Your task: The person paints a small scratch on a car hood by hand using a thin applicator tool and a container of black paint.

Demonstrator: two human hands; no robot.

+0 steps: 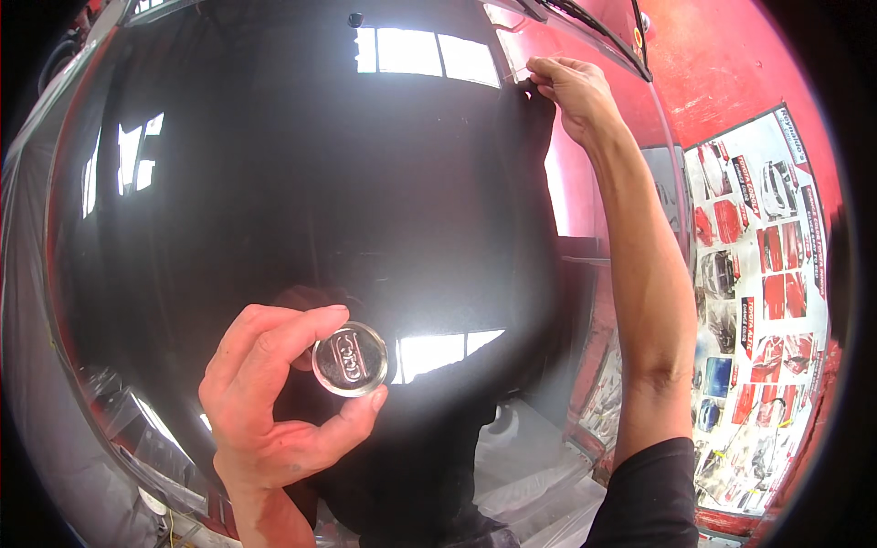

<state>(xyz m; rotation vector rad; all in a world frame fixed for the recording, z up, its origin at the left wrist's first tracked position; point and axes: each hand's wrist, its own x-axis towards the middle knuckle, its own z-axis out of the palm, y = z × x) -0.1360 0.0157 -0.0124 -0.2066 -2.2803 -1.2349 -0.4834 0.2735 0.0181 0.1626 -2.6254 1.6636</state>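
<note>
My left hand grips a small round silver-rimmed emblem by its edge with thumb and fingers, holding it over the lower middle of a glossy black car hood. Raised letters show on its shiny face. At the upper right, my right hand has its fingertips pinched on a thin, pale strand, too small to make out clearly, near the hood's far right side. The hood mirrors bright windows and a dark silhouette.
A wiper lies at the hood's top right. On the right, a printed poster with car pictures stands against red surfaces. Translucent plastic sheeting hangs along the left side, and more shows below the hood's lower right.
</note>
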